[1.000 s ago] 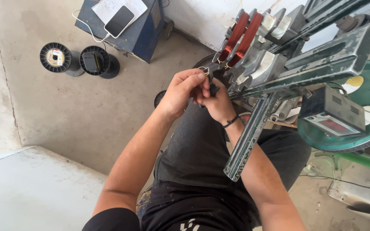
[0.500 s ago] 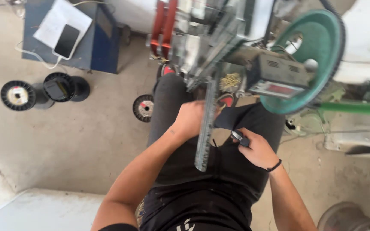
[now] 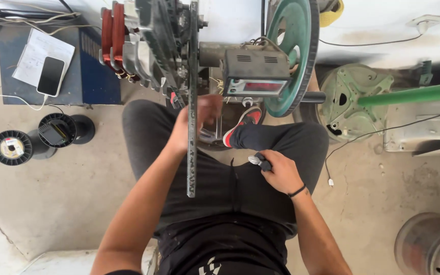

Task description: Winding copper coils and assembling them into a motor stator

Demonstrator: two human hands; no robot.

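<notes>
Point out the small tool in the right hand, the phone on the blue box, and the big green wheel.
small tool (image 3: 258, 161), head view, its dark handle.
phone (image 3: 51, 76), head view, middle of its dark screen.
green wheel (image 3: 301, 56), head view, its rim.

light: bright, even daylight | shadows: soft | blur: left hand (image 3: 194, 125) motion-smeared | edges: slight wide-angle bend

A stained concrete floor (image 3: 67, 203) meets a white wall (image 3: 383, 20), with a blue cabinet (image 3: 90, 76) beside it.
</notes>
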